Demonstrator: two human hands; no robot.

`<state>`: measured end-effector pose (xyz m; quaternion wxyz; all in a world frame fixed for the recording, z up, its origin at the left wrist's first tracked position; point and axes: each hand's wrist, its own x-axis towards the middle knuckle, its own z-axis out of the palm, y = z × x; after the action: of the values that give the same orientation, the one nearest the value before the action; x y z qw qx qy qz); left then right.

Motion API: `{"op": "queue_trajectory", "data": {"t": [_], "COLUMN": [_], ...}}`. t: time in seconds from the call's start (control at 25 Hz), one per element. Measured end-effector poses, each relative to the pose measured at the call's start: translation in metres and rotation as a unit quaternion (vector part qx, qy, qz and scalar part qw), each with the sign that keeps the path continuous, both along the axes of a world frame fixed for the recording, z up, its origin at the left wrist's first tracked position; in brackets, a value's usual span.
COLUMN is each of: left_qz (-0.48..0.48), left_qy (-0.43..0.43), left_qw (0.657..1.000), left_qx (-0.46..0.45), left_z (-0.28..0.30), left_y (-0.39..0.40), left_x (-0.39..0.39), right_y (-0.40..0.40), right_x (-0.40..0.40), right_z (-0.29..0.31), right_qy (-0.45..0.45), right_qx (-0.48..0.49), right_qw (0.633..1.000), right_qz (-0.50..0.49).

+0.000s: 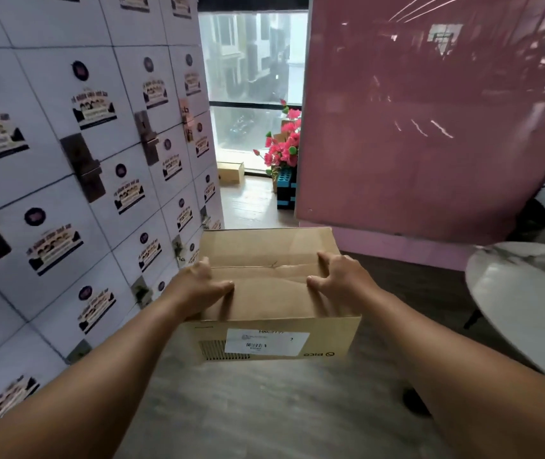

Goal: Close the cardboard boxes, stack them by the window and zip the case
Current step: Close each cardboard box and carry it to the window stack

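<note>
The left hand (203,286) grips the left end of a cardboard box (271,296), thumb lying over the near top flap and fingers curled down the side. The right hand (339,276) grips the right end in the same way, thumb on the near flap and fingers bent over the top edge. Both arms reach forward and carry the box in the air above the grey wood-look floor (264,409). The box's top flaps are folded shut, with a seam running across the middle between the two hands. Its near side bears a white shipping label (266,341) with a barcode.

To the left rises a wall of stacked white cartons (49,160) with printed stickers. To the right stands a glossy pink panel (430,111), and nearer, a round marble-topped bench (529,293). Straight ahead, down the narrow passage between cartons and panel, is the window (253,77). On the floor below it lies a second cardboard box (230,172), with pink artificial flowers (282,144) well to its right.
</note>
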<state>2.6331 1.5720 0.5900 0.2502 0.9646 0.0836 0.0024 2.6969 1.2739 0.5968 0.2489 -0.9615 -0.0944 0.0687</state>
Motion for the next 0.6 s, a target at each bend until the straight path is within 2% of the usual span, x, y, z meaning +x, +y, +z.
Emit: {"op": "queue_trajectory", "data": {"t": [0.24, 0.6], "left_qz": [0.018, -0.007], "left_qy": [0.006, 0.021], "left_qw": [1.000, 1.000], "left_qx": [0.002, -0.014], "left_z": [-0.011, -0.012], "left_y": [0.047, 0.121], "left_x": [0.165, 0.430], "right_y": [0.053, 0.124], "right_x": [0.176, 0.427], "right_z": [-0.015, -0.022], "right_qy": [0.001, 0.025], "right_qx": [-0.012, -0.014], "right_qw": [1.000, 0.999], "right_qz": [0.021, -0.018]}}
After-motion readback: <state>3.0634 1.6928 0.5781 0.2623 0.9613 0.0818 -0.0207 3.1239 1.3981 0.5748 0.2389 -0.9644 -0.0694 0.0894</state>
